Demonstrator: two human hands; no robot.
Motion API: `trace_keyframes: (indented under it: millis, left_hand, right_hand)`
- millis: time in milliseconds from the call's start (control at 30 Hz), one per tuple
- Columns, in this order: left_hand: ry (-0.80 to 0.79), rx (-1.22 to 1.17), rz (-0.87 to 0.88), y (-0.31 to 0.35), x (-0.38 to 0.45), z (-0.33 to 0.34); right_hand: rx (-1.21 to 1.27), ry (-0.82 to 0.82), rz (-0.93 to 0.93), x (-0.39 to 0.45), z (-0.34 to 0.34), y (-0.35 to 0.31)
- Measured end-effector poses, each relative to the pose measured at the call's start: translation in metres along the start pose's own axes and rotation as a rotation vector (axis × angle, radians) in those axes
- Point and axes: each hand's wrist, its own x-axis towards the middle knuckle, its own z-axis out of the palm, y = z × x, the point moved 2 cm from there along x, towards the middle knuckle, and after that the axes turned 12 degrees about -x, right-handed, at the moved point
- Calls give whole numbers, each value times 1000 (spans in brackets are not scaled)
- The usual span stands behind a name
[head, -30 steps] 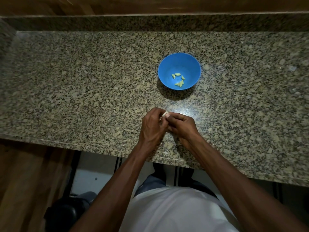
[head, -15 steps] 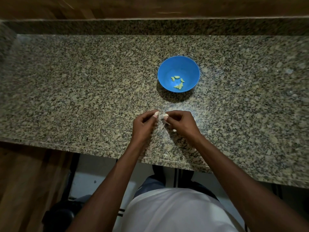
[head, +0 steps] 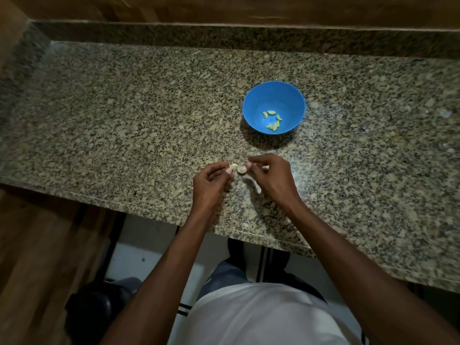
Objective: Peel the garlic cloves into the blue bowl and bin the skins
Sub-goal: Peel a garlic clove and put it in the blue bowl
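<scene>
A person seen from above, wearing a plain white T-shirt [head: 261, 317] with both forearms bare to the edge of view. Below the shirt, blue-grey trousers [head: 224, 275] show, and beside them a dark sandal [head: 271, 260] with pale stripes.

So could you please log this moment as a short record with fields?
surface: granite counter
blue bowl: upright, beyond the hands, holding a few peeled cloves
left hand: pinches a pale garlic piece
right hand: pinches another pale piece
loose skin: on the counter beneath the right hand
bin: not in view
</scene>
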Motion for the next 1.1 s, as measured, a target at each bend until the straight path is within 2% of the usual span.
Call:
trace_keyframes:
  millis: [67, 133, 333, 467, 533, 633, 767, 933, 1100]
  left_hand:
    - [15, -13, -2, -3, -6, 9]
    - [18, -32, 4, -7, -13, 17]
    - [-32, -75, -15, -11, -17, 26]
    - [-151, 75, 35, -11, -10, 25]
    - [-211, 122, 63, -12, -6, 22]
    - [-241, 192, 103, -11, 0, 15]
    - [-254, 259, 141, -11, 9, 2]
    - [-323, 395, 217, -11, 23, -6]
    - [-304, 465, 253, -13, 36, -15]
  right_hand:
    - [324, -161, 185, -13, 3, 3]
    - [552, -205, 306, -23, 9, 7]
    - [801, -158, 468, -34, 15, 14]
    - [1022, -178, 671, -43, 19, 12]
    - [1085, -191, 716, -44, 19, 14]
    - [1029, -122, 698, -46, 16, 17]
    - [661, 24, 513, -51, 5, 23]
    - [358, 77, 394, -43, -2, 25]
    - [362, 80, 437, -35, -2, 28]
